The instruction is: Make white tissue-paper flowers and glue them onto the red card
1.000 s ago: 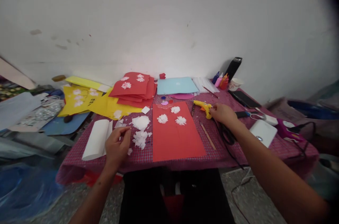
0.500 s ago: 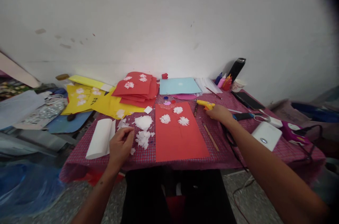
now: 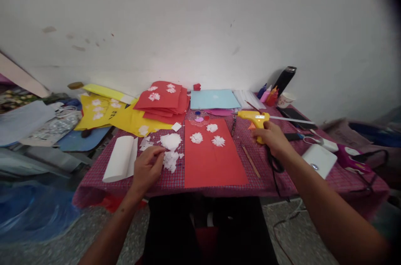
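My right hand (image 3: pixel 270 136) is closed on the handle of a yellow glue gun (image 3: pixel 255 119), whose nozzle points left; a long pale stick extends from its back. My left hand (image 3: pixel 149 166) rests with curled fingers beside white paper scraps (image 3: pixel 171 160); whatever its fingertips may pinch is too small to name. Between the hands lies a red sheet (image 3: pixel 213 169) with three white paper flowers (image 3: pixel 218 141) on its upper half. A white pile (image 3: pixel 171 141) sits just beyond my left fingertips.
Left are a white paper roll (image 3: pixel 120 159), yellow sheets (image 3: pixel 125 118) and stacked red cards (image 3: pixel 159 102). A light blue sheet (image 3: pixel 216 99) lies at the back. Right are a pencil (image 3: pixel 251 160), paint bottles (image 3: pixel 272 95), a black flask (image 3: pixel 285 80) and a white box (image 3: pixel 319 159).
My right hand has lifted the yellow glue gun, which now shows more fully with its stick. My left hand has moved slightly right, nearer the white scraps. The view has shifted a little.
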The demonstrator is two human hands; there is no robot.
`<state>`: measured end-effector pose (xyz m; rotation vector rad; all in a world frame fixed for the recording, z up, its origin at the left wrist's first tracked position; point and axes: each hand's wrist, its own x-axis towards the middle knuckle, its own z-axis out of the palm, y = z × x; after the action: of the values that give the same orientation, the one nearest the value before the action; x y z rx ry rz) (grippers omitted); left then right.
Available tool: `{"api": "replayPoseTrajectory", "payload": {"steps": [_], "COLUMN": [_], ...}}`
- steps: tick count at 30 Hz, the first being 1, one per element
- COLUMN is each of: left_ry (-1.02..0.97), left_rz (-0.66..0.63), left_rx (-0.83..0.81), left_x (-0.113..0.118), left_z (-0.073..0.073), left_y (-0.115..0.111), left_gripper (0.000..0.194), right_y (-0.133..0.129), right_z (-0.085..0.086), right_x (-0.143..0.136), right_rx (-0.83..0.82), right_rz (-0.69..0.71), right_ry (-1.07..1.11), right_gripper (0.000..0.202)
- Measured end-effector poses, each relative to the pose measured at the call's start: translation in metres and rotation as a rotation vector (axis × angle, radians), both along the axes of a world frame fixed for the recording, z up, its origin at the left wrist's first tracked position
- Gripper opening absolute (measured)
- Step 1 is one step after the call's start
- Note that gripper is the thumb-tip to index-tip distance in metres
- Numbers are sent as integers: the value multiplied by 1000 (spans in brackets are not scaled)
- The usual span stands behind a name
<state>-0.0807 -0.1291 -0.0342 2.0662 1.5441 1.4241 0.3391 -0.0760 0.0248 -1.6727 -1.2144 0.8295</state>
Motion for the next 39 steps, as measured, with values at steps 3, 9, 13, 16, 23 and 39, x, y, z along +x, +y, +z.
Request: {"api": "replayPoseTrajectory", "payload": {"steps": [3,9,13,16,23,39], "left_ry": [-11,110,284,367,672,731], "left_rz": [-4,-90,-250,-307,-361,-353], "left_rx": [23,-79,-139,-151,-150,-151], "left_x": [8,19,16,13,33,39], "left_z": [5,22,29,32,44,43], "left_y": [2,23,34,32,23,38], "left_gripper": [13,14,15,16,27,18], "right_y": [-26,-58,-63,-64,-63,-68], "right_z": [-3,-29,-39,-45,-56,-53], "right_x": [-24,-58,-71,-75,-70,-81], "right_rx": [37,-36,-68,-111,-92,-40], "right_rz": [93,153,224,311,362,386], "right_ry": [162,395,545,618,616,412], "right_gripper": [23,21,32,32,26,27]}}
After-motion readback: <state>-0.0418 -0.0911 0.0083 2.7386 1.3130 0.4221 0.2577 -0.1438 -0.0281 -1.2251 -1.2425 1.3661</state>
